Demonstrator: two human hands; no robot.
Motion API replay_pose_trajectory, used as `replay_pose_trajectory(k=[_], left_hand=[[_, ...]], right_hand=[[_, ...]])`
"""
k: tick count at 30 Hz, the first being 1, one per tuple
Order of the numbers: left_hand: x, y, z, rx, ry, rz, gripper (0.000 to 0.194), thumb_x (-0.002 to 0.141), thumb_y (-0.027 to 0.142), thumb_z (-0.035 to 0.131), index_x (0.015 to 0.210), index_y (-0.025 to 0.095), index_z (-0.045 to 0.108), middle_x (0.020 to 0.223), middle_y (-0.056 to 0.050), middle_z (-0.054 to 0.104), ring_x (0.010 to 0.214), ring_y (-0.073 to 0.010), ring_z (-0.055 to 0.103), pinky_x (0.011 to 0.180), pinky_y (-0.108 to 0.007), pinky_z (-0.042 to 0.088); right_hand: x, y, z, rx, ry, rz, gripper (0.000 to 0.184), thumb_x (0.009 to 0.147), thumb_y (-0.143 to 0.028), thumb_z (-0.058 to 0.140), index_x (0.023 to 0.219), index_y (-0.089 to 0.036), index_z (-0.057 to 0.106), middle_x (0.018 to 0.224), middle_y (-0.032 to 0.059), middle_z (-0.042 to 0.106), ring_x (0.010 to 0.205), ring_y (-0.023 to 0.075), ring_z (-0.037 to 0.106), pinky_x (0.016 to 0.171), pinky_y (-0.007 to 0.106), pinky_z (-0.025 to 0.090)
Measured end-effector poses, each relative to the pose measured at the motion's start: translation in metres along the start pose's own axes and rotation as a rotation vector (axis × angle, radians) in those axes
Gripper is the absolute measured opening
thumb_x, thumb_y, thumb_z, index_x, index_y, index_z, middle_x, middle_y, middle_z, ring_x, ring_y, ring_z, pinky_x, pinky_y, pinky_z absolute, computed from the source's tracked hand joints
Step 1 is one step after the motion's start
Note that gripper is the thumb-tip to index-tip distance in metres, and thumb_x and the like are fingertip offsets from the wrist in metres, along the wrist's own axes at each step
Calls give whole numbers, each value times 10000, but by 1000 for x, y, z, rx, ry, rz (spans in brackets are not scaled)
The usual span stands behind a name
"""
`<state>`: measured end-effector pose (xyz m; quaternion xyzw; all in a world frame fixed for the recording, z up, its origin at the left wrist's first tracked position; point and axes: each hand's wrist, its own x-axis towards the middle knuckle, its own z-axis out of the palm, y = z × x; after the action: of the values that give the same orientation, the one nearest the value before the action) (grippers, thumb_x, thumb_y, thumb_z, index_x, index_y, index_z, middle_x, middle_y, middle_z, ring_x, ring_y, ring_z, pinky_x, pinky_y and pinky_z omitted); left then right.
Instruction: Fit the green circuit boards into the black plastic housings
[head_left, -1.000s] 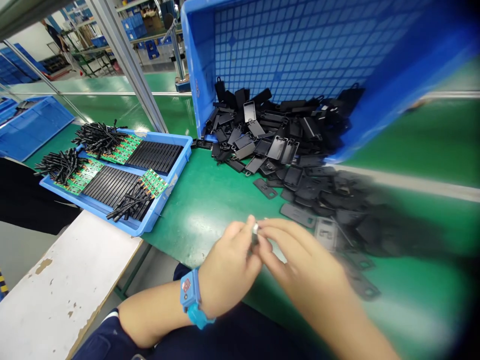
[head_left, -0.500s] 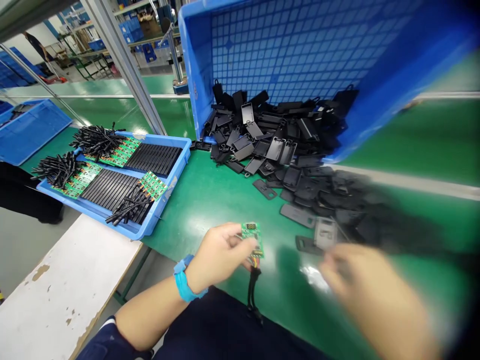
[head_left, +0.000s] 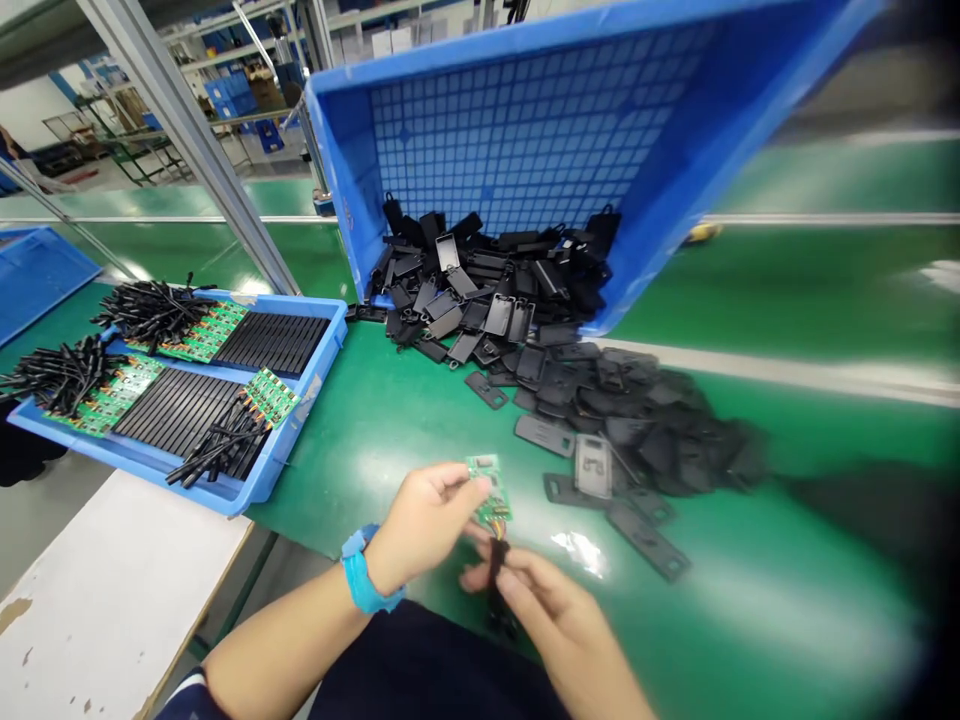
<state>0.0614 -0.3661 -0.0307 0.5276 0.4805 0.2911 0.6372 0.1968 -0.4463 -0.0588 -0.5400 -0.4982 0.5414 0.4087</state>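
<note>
My left hand (head_left: 431, 515), with a blue band at the wrist, pinches a small green circuit board (head_left: 491, 490) by its left side. Thin coloured wires run from the board's lower end into a black cable bundle (head_left: 496, 565). The fingers of my right hand (head_left: 544, 600) are closed around that cable, just below the board. Beyond my hands, black plastic covers (head_left: 592, 400) lie in a loose heap on the green table. One lighter grey housing (head_left: 593, 466) lies among them, close to a flat black cover (head_left: 646, 538).
A large blue crate (head_left: 510, 60) lies tipped on its side, with black plastic cases (head_left: 480, 290) spilling out. To the left, a blue tray (head_left: 259, 480) holds slotted black strips and wired green boards (head_left: 271, 397). A metal post (head_left: 187, 140) rises behind the tray.
My right hand has come left from the black covers to the cable under the board. My left hand still holds the board. The view has shifted right.
</note>
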Motion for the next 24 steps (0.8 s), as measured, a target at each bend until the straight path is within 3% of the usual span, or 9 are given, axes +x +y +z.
replay_pose_trajectory(k=[3, 5, 9, 13, 15, 19, 24], left_hand=[[32, -7, -9, 524, 162, 242, 337, 866, 332, 344, 937, 154, 622, 845, -62, 603, 809, -173, 586, 778, -319, 467], [62, -9, -20, 674, 243, 313, 304, 828, 266, 430, 1066, 166, 589, 927, -80, 586, 941, -210, 535, 898, -354, 384], [119, -5, -39, 719, 356, 318, 356, 769, 230, 518, 1114, 153, 564, 1052, -117, 530, 1068, -253, 442, 970, -374, 283], [161, 7, -46, 675, 483, 266, 409, 746, 318, 564, 1092, 101, 553, 1067, -159, 522, 1099, -283, 413, 975, -406, 255], [175, 12, -46, 621, 495, 230, 341, 707, 306, 610, 982, 104, 600, 1008, -150, 561, 1077, -279, 439, 972, -401, 264], [172, 12, -49, 441, 481, 165, 61, 682, 186, 610, 718, 137, 608, 872, -105, 609, 995, -237, 511, 934, -352, 330], [110, -10, -57, 86, 409, 28, 192, 771, 180, 482, 962, 165, 493, 688, -4, 554, 660, -118, 584, 648, -263, 473]], right_hand=[[0, 15, 7, 337, 149, 177, 225, 795, -389, 546, 814, -180, 629, 648, 7, 631, 626, 164, 610, 697, 317, 510], [-3, 23, 1, 449, 268, 217, 249, 749, -399, 604, 838, -169, 635, 615, -6, 601, 551, 139, 566, 647, 298, 512], [-9, 26, -14, 486, 387, 225, 285, 706, -425, 638, 782, -151, 648, 590, 2, 573, 523, 133, 521, 585, 279, 502], [-10, 23, -12, 463, 394, 231, 284, 700, -442, 633, 744, -161, 646, 591, 2, 564, 511, 135, 504, 557, 277, 490], [-8, 21, -8, 460, 376, 240, 293, 705, -443, 627, 783, -162, 646, 606, 3, 567, 507, 132, 496, 548, 272, 481], [-6, 19, -12, 420, 370, 184, 302, 754, -450, 572, 811, -160, 635, 595, 4, 554, 512, 134, 494, 530, 265, 463], [-3, 21, -36, 131, 430, 49, 322, 781, -451, 532, 639, -172, 610, 486, 7, 521, 533, 157, 527, 551, 259, 469]])
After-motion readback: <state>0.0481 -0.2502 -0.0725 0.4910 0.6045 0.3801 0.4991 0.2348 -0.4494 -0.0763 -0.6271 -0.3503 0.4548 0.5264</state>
